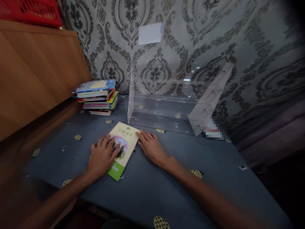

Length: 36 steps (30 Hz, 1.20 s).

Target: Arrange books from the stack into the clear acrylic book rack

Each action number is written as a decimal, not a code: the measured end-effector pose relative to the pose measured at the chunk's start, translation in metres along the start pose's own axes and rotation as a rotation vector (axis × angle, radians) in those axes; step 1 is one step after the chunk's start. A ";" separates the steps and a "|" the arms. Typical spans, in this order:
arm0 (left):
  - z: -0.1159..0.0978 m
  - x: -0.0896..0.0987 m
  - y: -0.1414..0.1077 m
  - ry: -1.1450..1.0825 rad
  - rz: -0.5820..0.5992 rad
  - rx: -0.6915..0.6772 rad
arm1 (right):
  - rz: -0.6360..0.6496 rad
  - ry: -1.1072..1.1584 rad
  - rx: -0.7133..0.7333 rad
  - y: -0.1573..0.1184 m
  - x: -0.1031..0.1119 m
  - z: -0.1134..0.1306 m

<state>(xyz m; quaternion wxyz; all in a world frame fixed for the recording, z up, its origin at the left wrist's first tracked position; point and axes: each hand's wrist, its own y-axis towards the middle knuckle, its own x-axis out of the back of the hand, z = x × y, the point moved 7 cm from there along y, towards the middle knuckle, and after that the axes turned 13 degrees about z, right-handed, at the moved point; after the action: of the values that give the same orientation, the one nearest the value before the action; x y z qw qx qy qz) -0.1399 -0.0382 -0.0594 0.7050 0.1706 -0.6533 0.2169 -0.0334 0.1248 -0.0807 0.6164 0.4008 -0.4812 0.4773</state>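
A book [128, 135] with a pale yellow and green cover lies at a slant on the dark blue tablecloth [147, 197]. Its front bears green characters and a picture of figures against pink. My left hand [101, 156] rests flat over the book's left side and lower picture, fingers spread. At the upper right edge of the book, the fingertips of my right hand [151, 146] touch the cover's corner; its fingers are stretched out and the palm faces down. Beyond the hands stands a clear acrylic tiered rack [164, 119] with no books on its steps.
A stack of books [98, 97] stands at the back left, beside a wooden cabinet [43, 73] carrying a red plastic basket [30, 12]. A blurred-out item [213, 128] lies by the rack's right side. Patterned wallpaper behind bears a white card [150, 33].
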 end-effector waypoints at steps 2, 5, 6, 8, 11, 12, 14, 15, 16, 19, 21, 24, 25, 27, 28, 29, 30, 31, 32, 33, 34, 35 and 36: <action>0.000 -0.003 0.001 -0.036 0.002 0.020 | 0.000 -0.004 0.004 0.004 -0.001 -0.002; 0.000 -0.006 0.001 -0.086 0.009 0.032 | 0.025 -0.022 -0.011 0.008 -0.003 -0.006; -0.001 -0.007 0.002 -0.097 0.014 0.028 | 0.031 -0.025 -0.015 0.009 -0.003 -0.007; -0.004 -0.007 0.002 -0.111 0.022 0.013 | 0.031 -0.025 -0.027 0.011 -0.003 -0.009; -0.009 -0.005 0.002 -0.129 0.009 -0.020 | 0.029 -0.006 -0.046 0.013 -0.003 -0.013; -0.010 -0.004 0.003 -0.135 0.003 -0.033 | 0.031 0.006 -0.047 0.013 -0.004 -0.014; -0.012 -0.003 0.005 -0.148 -0.002 -0.058 | 0.028 0.037 -0.045 0.014 -0.006 -0.018; -0.012 -0.003 0.006 -0.155 -0.002 -0.069 | 0.021 0.053 -0.043 0.014 -0.007 -0.020; -0.012 -0.003 0.006 -0.163 -0.002 -0.084 | 0.012 0.068 -0.043 0.014 -0.007 -0.021; -0.011 -0.002 0.003 -0.183 -0.014 -0.162 | -0.017 0.098 -0.046 0.010 -0.009 -0.024; -0.013 0.000 -0.004 -0.178 -0.034 -0.270 | -0.029 0.110 -0.047 0.005 -0.010 -0.023; -0.020 -0.002 -0.021 -0.148 -0.036 -0.528 | -0.027 0.133 -0.038 -0.010 -0.012 -0.017; -0.021 -0.004 -0.026 -0.137 -0.026 -0.610 | -0.026 0.141 -0.032 -0.016 -0.012 -0.013; -0.022 -0.006 -0.033 -0.120 -0.011 -0.723 | -0.027 0.156 -0.014 -0.027 -0.012 -0.005; -0.022 -0.007 -0.034 -0.113 -0.011 -0.753 | -0.028 0.163 0.001 -0.033 -0.012 -0.001; -0.021 -0.007 -0.035 -0.107 -0.017 -0.773 | -0.029 0.171 0.021 -0.038 -0.012 0.004; -0.021 -0.006 -0.035 -0.099 -0.028 -0.786 | -0.029 0.179 0.047 -0.042 -0.012 0.009; -0.021 -0.004 -0.034 -0.086 -0.041 -0.799 | -0.028 0.188 0.076 -0.046 -0.012 0.014; -0.022 -0.003 -0.034 -0.068 -0.056 -0.808 | -0.029 0.199 0.105 -0.050 -0.013 0.019; -0.023 -0.001 -0.034 -0.045 -0.073 -0.815 | -0.034 0.213 0.133 -0.053 -0.012 0.024; -0.025 0.002 -0.035 -0.018 -0.094 -0.825 | -0.042 0.229 0.158 -0.055 -0.012 0.028; -0.027 0.004 -0.036 0.015 -0.116 -0.838 | -0.053 0.247 0.180 -0.057 -0.011 0.031; -0.029 0.006 -0.038 0.049 -0.141 -0.852 | -0.067 0.265 0.199 -0.059 -0.009 0.033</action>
<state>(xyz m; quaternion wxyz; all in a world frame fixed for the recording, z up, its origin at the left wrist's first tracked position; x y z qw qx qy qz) -0.0948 -0.0551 -0.0548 0.7409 -0.0967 -0.6543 -0.1166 0.0160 0.0780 -0.0849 0.6472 0.4091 -0.3323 0.5508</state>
